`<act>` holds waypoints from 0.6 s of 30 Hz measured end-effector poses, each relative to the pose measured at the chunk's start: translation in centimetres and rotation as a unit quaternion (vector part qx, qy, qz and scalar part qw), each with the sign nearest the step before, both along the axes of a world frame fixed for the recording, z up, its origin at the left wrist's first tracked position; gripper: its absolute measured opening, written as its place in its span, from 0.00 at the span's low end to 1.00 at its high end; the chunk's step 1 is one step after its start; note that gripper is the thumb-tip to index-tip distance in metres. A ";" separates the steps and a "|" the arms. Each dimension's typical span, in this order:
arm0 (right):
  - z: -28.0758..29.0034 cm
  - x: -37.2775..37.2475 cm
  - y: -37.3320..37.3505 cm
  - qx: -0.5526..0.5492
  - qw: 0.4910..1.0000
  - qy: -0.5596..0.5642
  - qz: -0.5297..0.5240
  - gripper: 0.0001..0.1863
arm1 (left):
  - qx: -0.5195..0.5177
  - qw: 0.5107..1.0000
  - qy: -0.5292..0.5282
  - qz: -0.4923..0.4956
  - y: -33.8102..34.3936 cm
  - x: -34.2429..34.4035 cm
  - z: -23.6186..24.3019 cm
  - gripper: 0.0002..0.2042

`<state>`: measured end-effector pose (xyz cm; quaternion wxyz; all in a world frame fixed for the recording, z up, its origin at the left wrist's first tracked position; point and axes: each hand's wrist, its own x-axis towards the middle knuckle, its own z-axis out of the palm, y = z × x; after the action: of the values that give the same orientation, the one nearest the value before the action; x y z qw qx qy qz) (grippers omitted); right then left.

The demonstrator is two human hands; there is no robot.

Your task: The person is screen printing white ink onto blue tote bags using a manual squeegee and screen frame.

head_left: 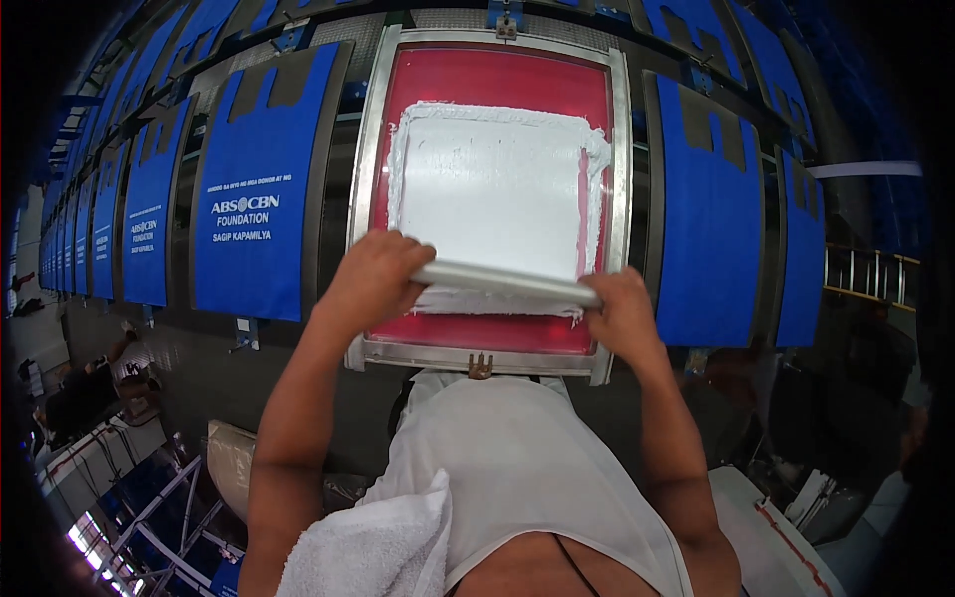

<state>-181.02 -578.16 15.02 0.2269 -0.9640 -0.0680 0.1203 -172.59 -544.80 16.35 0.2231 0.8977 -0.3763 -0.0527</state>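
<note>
Both my hands grip a long squeegee (507, 283) at its two ends. My left hand (378, 274) is closed round the left end, and my right hand (625, 316) holds the right end, slightly nearer to me. The squeegee lies across the near part of a screen printing frame (619, 179) with metal sides and red mesh (458, 333). White ink (487, 189) covers the middle of the mesh, with thick ridges along its far and side edges. The squeegee's blade edge is hard to make out, and whatever lies under the screen is hidden.
Blue bag-shaped fabric pieces lie on dark boards in a row; the nearest left piece (254, 269) bears white print, while the right piece (708, 229) shows none. A metal clamp (505, 25) holds the frame's far side. A white towel (373, 542) hangs over my lap.
</note>
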 end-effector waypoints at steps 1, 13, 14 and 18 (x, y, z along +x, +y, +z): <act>-0.1 1.9 -0.8 0.014 0.994 -0.107 0.018 0.15 | -0.001 1.000 -0.022 0.020 -0.4 1.7 -0.2 0.13; -5.4 7.9 -0.1 -0.152 0.982 -0.110 0.037 0.21 | 0.036 0.991 -0.040 0.126 -1.5 3.7 -8.0 0.23; -4.4 5.8 -0.1 -0.126 0.985 -0.109 0.054 0.20 | 0.013 0.994 -0.024 0.108 -1.0 1.7 -7.0 0.22; 0.2 -1.9 1.3 -0.052 0.996 -0.062 0.047 0.21 | 0.025 0.992 0.035 0.119 0.7 -5.9 -2.6 0.18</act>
<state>-182.93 -576.88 15.22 0.1659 -0.9759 -0.1213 0.0740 -178.47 -544.14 13.76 0.2183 0.9391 -0.2571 -0.0665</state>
